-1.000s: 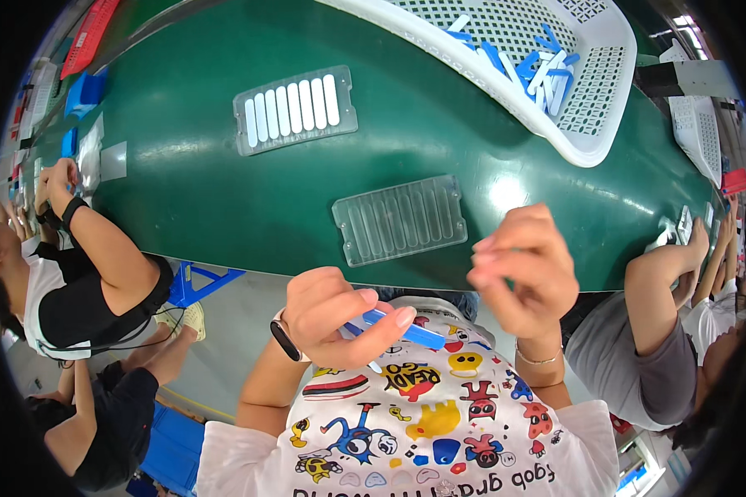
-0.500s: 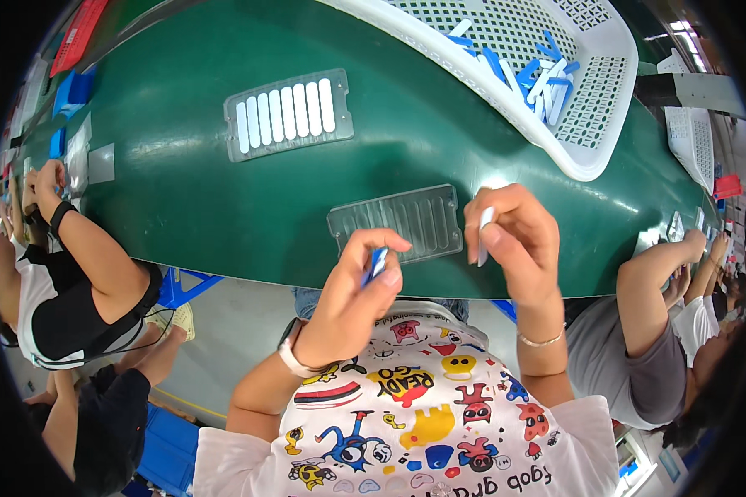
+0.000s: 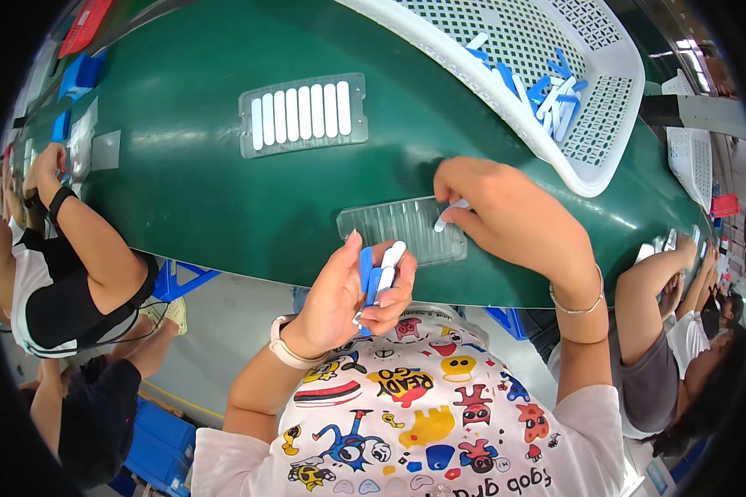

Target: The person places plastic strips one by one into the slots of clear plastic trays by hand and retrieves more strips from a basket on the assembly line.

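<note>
Several blue and white flat, round-ended strips (image 3: 376, 275) lie in my left hand (image 3: 340, 290), its fingers curled round them in front of my shirt. My right hand (image 3: 514, 211) pinches one white strip (image 3: 449, 217) over the right end of a clear plastic tray (image 3: 389, 224) with slots. The strip's lower end is at the tray's slots; whether it touches them I cannot tell. Farther back and to the left, a second clear tray (image 3: 244, 142) holds a row of several white strips (image 3: 304, 114) side by side.
A white perforated basket (image 3: 590, 178) with loose blue and white strips (image 3: 547, 95) stands at the back right of the green table (image 3: 182, 190). Other people work on both sides, with a person's arm (image 3: 99, 215) at the left and another's (image 3: 638, 286) at the right.
My right hand has moved left, carrying the white strip over the near tray. My left hand has turned palm up, showing the strips in it.
</note>
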{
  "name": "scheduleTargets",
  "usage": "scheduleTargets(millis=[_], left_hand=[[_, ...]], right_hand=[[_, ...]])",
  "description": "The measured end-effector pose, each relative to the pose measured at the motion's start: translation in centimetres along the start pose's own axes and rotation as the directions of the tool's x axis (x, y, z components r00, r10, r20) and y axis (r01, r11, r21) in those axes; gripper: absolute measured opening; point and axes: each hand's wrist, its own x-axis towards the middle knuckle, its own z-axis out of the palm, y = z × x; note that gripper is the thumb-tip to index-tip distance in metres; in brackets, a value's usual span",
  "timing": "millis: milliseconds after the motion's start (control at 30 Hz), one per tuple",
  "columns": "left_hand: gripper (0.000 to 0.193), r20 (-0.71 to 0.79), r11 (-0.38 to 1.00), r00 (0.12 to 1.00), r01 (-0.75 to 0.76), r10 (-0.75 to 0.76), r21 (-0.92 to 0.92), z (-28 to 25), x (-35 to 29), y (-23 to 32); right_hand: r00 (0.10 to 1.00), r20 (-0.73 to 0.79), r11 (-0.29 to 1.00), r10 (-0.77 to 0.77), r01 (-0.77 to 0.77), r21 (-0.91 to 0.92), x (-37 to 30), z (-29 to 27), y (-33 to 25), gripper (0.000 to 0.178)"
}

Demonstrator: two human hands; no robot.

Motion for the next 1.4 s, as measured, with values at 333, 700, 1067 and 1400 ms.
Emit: scheduleTargets(millis=[333,700,1067,1400], left_hand=[[0.033,0.085,0.991,0.995,0.060,-0.050,-0.117,-0.8,-0.6,-0.4],[0.029,-0.102,0.924,0.992,0.105,-0.072,0.368,1.3,-0.7,-0.8],[0.032,-0.132,0.989,0.988,-0.061,0.079,0.135,0.6,-0.4,-0.8],[0.032,-0.092,0.715,0.960,-0.130,0.263,0.687,0.9,-0.1,-2.0]], right_hand=[[0.991,0.136,0.990,0.016,0.004,-0.144,0.2,-0.4,-0.8,0.049],[0.971,-0.227,0.804,0.077,0.074,0.590,-2.1,3.9,-2.1,0.008],[0.863,-0.381,0.846,-0.332,0.094,-0.524,-5.5,6.6,-1.7,0.024],[0.857,-0.504,0.900,0.107,0.131,0.415,-4.2,5.6,-2.9,0.019]])
